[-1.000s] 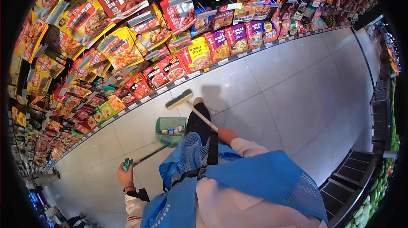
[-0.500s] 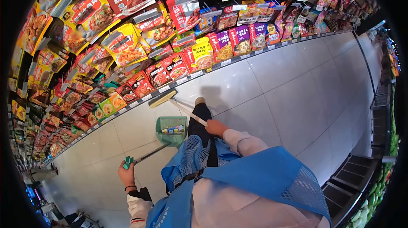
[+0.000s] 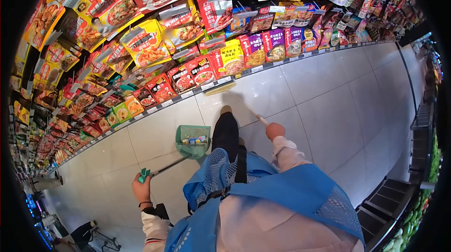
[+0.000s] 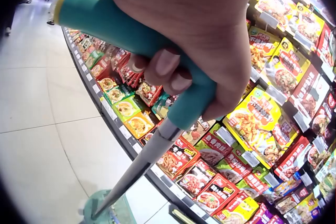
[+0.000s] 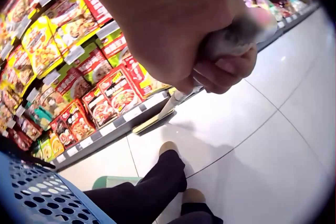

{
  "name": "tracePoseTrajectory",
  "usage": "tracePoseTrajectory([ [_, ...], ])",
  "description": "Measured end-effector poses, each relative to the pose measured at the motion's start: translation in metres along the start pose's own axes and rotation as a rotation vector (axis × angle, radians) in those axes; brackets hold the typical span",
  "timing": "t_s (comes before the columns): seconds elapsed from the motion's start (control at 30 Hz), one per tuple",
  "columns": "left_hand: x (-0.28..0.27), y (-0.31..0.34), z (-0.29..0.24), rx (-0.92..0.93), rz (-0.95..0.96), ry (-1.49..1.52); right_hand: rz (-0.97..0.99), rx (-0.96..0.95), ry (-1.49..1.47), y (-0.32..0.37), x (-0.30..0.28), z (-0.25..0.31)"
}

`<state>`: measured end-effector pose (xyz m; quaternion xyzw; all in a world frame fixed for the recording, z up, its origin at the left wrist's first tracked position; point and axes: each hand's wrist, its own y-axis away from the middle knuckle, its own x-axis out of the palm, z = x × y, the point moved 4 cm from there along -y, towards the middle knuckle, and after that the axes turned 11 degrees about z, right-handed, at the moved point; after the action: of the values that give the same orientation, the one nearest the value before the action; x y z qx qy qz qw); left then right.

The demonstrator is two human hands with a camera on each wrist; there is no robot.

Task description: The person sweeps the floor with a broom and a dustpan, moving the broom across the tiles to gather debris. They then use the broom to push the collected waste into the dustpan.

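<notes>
My left hand point(image 3: 141, 190) grips the green handle point(image 4: 115, 19) of a long-handled dustpan, its fingers curled round the grip. The green dustpan point(image 3: 192, 131) is low by the floor left of my leg, with small blue, white and yellow litter point(image 3: 194, 140) inside. My right hand point(image 3: 275, 131) holds the stick of a broom point(image 5: 177, 99), fingers wrapped round its end. The flat, yellowish broom head point(image 3: 220, 89) lies on the floor along the shelf's bottom edge, ahead of my shoe.
A long shelf edge point(image 3: 188, 94) curves along the front, stacked with seasoning packets point(image 3: 231, 58). Pale floor tiles point(image 3: 329, 97) spread to the right. Dark racks point(image 3: 387, 198) and green vegetables point(image 3: 408, 221) stand at the lower right. A cart point(image 3: 104, 240) shows at lower left.
The broom head first swung left along the shelf, then moved right to ahead of my shoe. My right hand shifted right and forward with the stick. The left hand keeps its hold on the dustpan.
</notes>
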<state>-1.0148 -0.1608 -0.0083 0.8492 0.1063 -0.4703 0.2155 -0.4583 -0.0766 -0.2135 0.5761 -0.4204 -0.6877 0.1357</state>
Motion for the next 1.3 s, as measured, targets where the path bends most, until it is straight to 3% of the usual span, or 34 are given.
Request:
tracePoseTrajectory([
  [0.33,-0.004,-0.002,-0.005,-0.024,0.014,0.003,0.192,0.169,-0.138,0.031,0.015,-0.062],
  [0.5,-0.002,-0.003,0.002,-0.045,0.02,-0.01,0.315,0.128,-0.367,0.053,0.077,-0.112],
  [0.67,-0.003,0.0,-0.002,-0.047,-0.014,-0.009,0.189,0.049,-0.262,0.089,0.145,-0.138],
  [0.93,0.001,0.009,-0.01,-0.06,-0.012,-0.055,0.195,-0.032,-0.187,0.129,0.083,-0.12],
  [1.17,0.012,0.027,-0.015,-0.059,0.005,-0.056,0.061,-0.072,-0.154,0.106,0.012,-0.072],
  [1.3,0.017,0.033,-0.012,-0.064,0.017,-0.015,0.041,-0.01,-0.222,0.076,0.018,-0.053],
])
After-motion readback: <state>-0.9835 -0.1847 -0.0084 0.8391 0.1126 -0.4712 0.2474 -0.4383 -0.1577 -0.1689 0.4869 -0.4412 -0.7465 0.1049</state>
